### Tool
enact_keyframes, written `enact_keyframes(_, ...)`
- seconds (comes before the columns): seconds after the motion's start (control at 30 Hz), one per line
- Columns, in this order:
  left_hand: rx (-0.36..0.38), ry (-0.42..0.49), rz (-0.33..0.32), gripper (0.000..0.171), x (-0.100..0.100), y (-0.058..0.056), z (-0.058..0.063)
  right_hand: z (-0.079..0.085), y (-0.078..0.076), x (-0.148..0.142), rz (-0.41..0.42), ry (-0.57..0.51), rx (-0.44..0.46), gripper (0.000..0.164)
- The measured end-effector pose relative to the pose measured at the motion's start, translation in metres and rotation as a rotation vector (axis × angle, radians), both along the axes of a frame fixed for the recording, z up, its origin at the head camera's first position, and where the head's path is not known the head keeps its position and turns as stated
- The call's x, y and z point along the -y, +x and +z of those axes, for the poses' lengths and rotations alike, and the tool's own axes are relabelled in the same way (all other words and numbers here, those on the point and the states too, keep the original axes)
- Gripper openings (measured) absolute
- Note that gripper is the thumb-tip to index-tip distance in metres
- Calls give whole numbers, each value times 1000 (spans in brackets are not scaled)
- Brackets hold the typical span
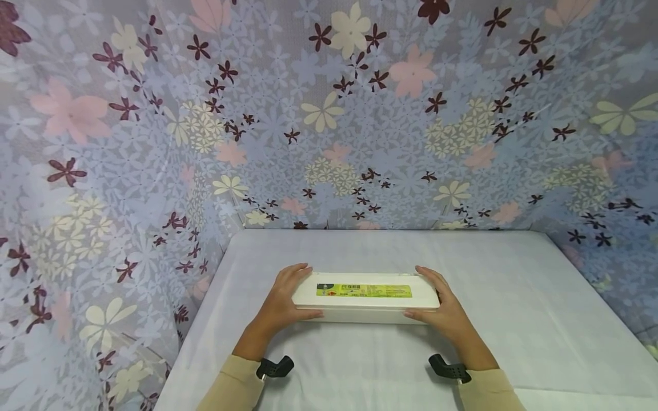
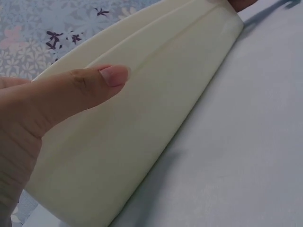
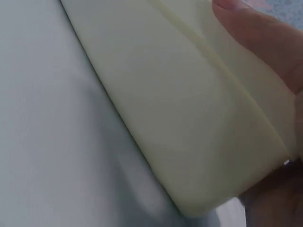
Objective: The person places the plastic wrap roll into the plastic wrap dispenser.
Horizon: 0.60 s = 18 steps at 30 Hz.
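A long white cling film box [image 1: 365, 315] with a yellow-green label [image 1: 364, 291] on its lid lies crosswise on the white-covered table. My left hand [image 1: 283, 294] grips its left end, thumb along the front and fingers around the back corner. At the other end, my right hand [image 1: 444, 299] holds it the same way. In the left wrist view the thumb [image 2: 90, 87] presses near the lid seam of the pale box [image 2: 137, 123]. The right wrist view shows the box's [image 3: 175, 104] front face and rounded end, with most of that hand's fingers hidden.
The pale tabletop [image 1: 349, 365] extends around the box on all sides. Flower-patterned cloth [image 1: 329, 142] hangs behind the table and along both sides. A black wrist mount [image 1: 277, 367] sits on the left wrist, and another black mount [image 1: 447, 368] on the right.
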<state>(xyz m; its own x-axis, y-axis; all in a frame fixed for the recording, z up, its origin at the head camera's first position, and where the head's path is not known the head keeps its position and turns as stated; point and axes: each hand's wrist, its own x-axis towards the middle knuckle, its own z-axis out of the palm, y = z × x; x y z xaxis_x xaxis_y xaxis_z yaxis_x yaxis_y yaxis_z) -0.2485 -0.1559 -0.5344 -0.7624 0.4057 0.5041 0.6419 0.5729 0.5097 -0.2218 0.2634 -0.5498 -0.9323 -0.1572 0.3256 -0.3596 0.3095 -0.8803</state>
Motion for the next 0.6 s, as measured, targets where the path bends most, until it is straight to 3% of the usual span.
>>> enact_keyframes(0.17, 95, 12, -7, 108, 1, 1, 0, -6, -1, -6, 15, 86, -23, 117)
enact_keyframes(0.33, 195, 132, -21, 105, 3, 2, -4, -11, -2, -9, 43, 60, 27, 127)
enact_keyframes(0.6, 403, 369, 39, 118, 7, 6, -19, -16, -3, -14, 115, -131, 133, 119)
